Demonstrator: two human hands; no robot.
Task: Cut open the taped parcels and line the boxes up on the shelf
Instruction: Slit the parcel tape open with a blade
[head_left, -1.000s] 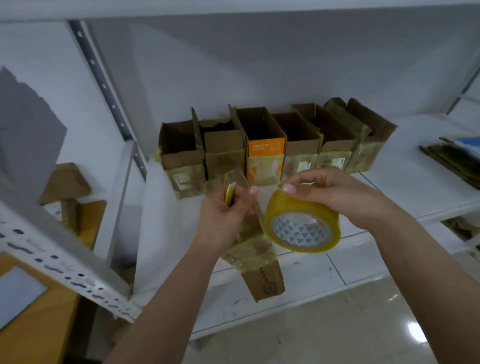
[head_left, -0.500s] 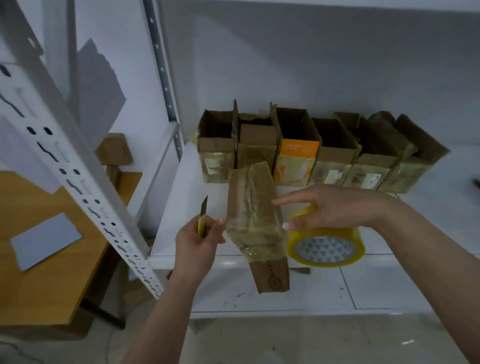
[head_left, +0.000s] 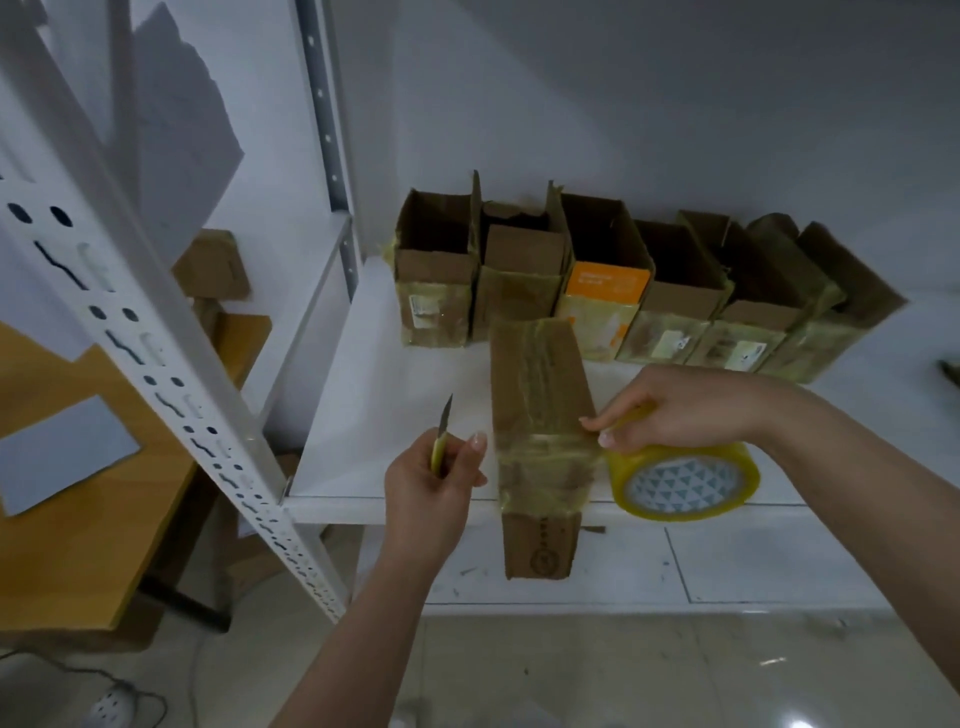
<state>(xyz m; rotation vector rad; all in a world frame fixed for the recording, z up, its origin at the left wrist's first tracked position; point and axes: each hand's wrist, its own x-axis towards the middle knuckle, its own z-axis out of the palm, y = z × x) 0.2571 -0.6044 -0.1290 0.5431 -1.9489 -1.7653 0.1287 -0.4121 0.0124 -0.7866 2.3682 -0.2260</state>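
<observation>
Pinched in the left hand (head_left: 434, 475), blade up, the yellow knife (head_left: 441, 436) sits just left of the taped parcel (head_left: 540, 431). Right hand (head_left: 675, 405) grips the tape roll (head_left: 680, 480), fingertips (head_left: 605, 439) steadying the parcel's right edge. It overhangs the shelf (head_left: 389, 395) front, before the opened boxes (head_left: 597, 280). Cutting is pending, I judge: next, lower the blade onto the tape.

Bare shelf (head_left: 395, 395) lies open ahead of the left hand (head_left: 434, 480). Beyond both hands, a row of opened boxes (head_left: 602, 280) lines the back wall. A slanted perforated upright (head_left: 171, 374) stands left of the left hand.
</observation>
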